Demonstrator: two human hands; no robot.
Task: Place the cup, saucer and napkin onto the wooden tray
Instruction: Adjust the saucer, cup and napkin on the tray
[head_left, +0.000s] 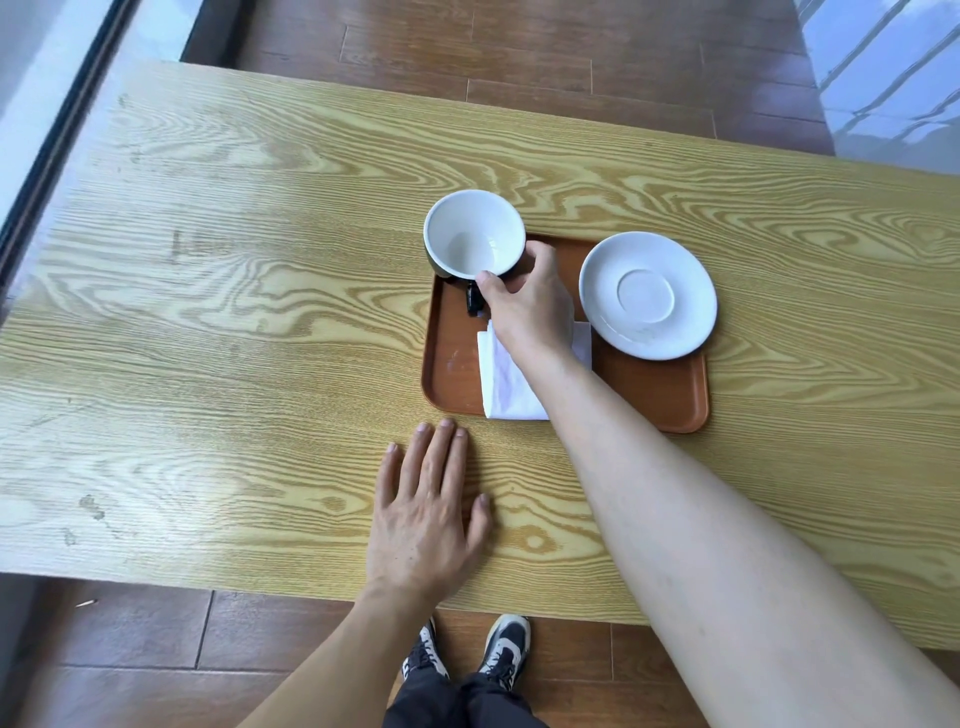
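A cup (474, 234), white inside and dark outside, is at the far left corner of the brown wooden tray (660, 395). My right hand (530, 301) grips its near rim, thumb on the edge; whether the cup rests on the tray I cannot tell. Its dark handle points toward me. A white saucer (648, 294) lies on the tray's far right part. The white napkin (501, 382) lies on the tray's near middle, partly under my right forearm. My left hand (434, 512) rests flat on the table, fingers spread, in front of the tray.
The light wooden table (208, 312) stretches wide to the left of the tray. Its near edge runs just above my shoes (467, 649). Dark wood floor lies beyond the far edge, with a window frame (62, 130) along the left.
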